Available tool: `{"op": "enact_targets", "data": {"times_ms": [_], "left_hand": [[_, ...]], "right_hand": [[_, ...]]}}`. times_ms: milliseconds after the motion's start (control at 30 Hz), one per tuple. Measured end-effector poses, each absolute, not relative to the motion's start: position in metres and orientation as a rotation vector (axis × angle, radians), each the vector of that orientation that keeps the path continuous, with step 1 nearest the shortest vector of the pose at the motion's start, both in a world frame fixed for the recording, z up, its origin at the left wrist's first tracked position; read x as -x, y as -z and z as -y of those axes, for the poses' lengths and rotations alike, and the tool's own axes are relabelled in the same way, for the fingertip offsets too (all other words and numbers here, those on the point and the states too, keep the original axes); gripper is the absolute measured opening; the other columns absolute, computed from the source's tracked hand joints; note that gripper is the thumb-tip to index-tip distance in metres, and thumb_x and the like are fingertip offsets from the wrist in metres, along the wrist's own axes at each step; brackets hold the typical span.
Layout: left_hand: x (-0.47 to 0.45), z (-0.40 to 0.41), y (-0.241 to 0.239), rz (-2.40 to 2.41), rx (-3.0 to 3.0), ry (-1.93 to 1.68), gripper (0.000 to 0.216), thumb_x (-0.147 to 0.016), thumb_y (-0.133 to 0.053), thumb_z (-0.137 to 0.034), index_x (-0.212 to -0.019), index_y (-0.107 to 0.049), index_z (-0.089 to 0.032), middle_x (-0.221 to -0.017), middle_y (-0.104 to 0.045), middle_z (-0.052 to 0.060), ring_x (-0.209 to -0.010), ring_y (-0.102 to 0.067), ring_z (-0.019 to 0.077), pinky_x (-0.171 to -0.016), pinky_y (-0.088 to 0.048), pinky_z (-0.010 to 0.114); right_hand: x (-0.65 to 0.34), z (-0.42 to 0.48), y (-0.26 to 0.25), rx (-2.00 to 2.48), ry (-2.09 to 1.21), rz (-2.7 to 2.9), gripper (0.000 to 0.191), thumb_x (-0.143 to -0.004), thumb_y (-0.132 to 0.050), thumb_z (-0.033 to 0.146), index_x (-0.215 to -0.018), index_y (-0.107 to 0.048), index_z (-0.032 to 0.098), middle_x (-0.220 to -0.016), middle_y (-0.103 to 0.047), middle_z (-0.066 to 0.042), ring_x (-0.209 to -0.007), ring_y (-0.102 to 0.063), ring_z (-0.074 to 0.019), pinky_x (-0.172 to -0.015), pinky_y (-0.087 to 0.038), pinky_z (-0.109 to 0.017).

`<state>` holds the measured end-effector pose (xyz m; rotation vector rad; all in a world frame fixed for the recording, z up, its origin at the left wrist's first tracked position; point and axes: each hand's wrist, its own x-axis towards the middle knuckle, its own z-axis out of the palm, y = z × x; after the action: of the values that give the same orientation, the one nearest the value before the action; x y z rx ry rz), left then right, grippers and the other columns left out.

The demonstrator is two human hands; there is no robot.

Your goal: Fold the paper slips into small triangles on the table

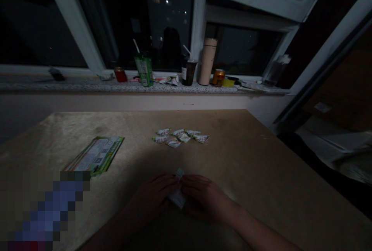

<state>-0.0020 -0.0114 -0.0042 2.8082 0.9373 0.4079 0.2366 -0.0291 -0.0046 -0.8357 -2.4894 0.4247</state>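
Observation:
A small light piece of folded paper (178,198) lies between my two hands, low in the middle of the head view. My left hand (154,192) is closed on its left side, with the fingers pressed together. From the right, the fingers of my right hand (203,193) close on it too; the thumbs are hard to make out in the dim light. Beyond the hands, several small folded paper pieces (184,138) with green and white print sit in a loose group on the table. To the left is a fanned stack of printed green and white leaflets (100,154).
A tan table (232,158) spreads under everything. Behind it, a stone windowsill (101,85) bears a green cup (143,69), a dark cup (188,72), a pink flask (207,61), a gold can (218,77) and a red jar (120,74). A pixelated patch covers the lower left.

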Motion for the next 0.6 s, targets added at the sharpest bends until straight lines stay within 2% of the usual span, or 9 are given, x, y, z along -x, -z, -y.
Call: {"op": "enact_targets", "data": {"times_ms": [167, 333, 600], "left_hand": [[0.000, 0.014, -0.003, -0.908, -2.797, -0.404, 0.041, -0.085, -0.044, -0.012, -0.123, -0.053, -0.026, -0.121, -0.063, 0.001, -0.110, -0.058, 0.0193, -0.101, -0.040, 0.038], [-0.001, 0.015, -0.002, -0.974, -2.696, -0.489, 0.034, -0.086, -0.049, -0.017, -0.119, -0.054, -0.025, -0.117, -0.064, 0.002, -0.107, -0.058, 0.0203, -0.098, -0.042, 0.038], [0.002, 0.010, 0.002, -1.114, -2.452, -0.536, 0.052, -0.074, -0.051, -0.011, -0.124, -0.052, -0.026, -0.121, -0.061, 0.002, -0.113, -0.054, 0.0224, -0.097, -0.042, 0.040]], "right_hand": [[-0.233, 0.029, 0.013, 0.846, -0.412, 2.492, 0.028, -0.089, -0.051, 0.023, -0.115, -0.060, 0.020, -0.123, -0.062, -0.007, -0.120, -0.051, -0.0163, -0.105, -0.037, -0.031], [-0.232, 0.028, 0.008, 0.804, -0.481, 2.458, 0.028, -0.092, -0.047, 0.019, -0.116, -0.061, 0.021, -0.119, -0.064, -0.003, -0.118, -0.053, -0.0119, -0.103, -0.039, -0.025], [-0.237, 0.024, 0.001, 0.749, -0.695, 2.332, 0.032, -0.092, -0.047, 0.018, -0.121, -0.059, 0.023, -0.121, -0.063, -0.004, -0.117, -0.054, -0.0120, -0.100, -0.042, -0.025]]}}
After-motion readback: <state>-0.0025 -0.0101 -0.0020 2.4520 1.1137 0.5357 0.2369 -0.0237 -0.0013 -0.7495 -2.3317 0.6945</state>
